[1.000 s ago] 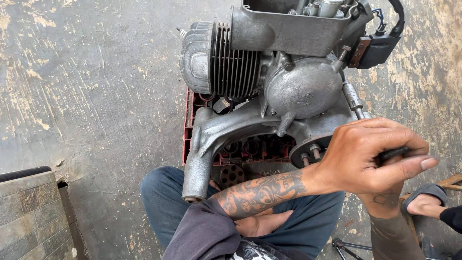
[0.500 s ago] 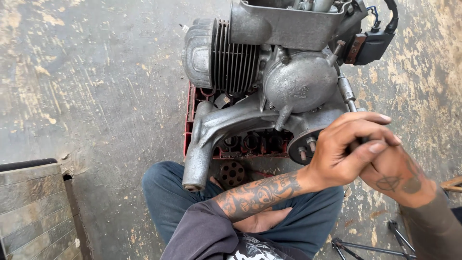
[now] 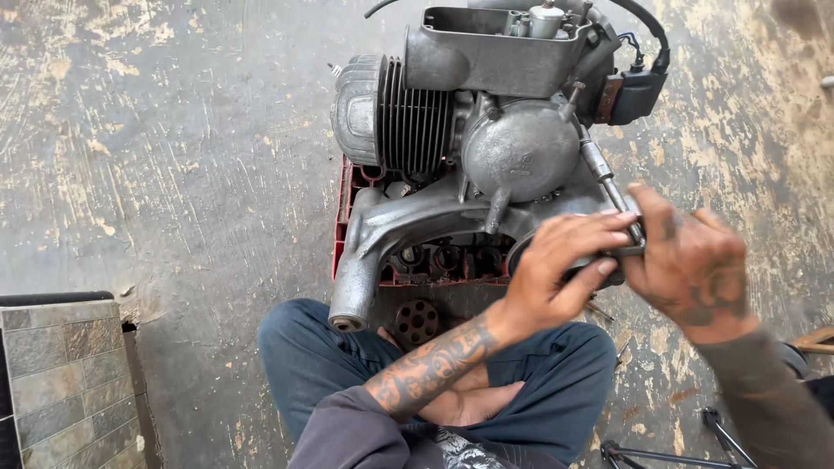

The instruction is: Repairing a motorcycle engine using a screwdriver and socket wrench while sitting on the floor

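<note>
Sitting cross-legged on the concrete floor [image 3: 174,174], the person wears dark blue trousers [image 3: 556,391], and their knees come close up against the engine [image 3: 486,156], the landmark for everything else. Just on the near side of the engine, a small round perforated metal disc [image 3: 415,323] lies between the knees. Nearer than the engine and off to its right, thin black metal rods [image 3: 686,447] lie on the floor.

At the engine's near right corner both hands meet. The left hand [image 3: 565,260], its forearm tattooed, reaches across from the lap with fingers curled and thumb underneath, closed around a small dark part [image 3: 630,247] at the engine's edge. The right hand [image 3: 695,269] comes in from the right, fingers bent and pressing against the same part, the two hands touching each other. What exactly the part is cannot be told, as the hands cover most of it.

Rising from that spot along the engine's right side is a slim metal rod [image 3: 599,169]. The engine itself rests on a red plastic crate [image 3: 347,217], its grey cast arm [image 3: 365,260] sloping down toward the person. Farther back sit the round side cover [image 3: 521,152], the black finned cylinder [image 3: 417,122] and, on top, an open grey box housing [image 3: 486,52]. At the engine's far right hangs a black block with a cable [image 3: 638,87]. Well left of the engine, at the near edge, stands a tiled slab [image 3: 61,365].
</note>
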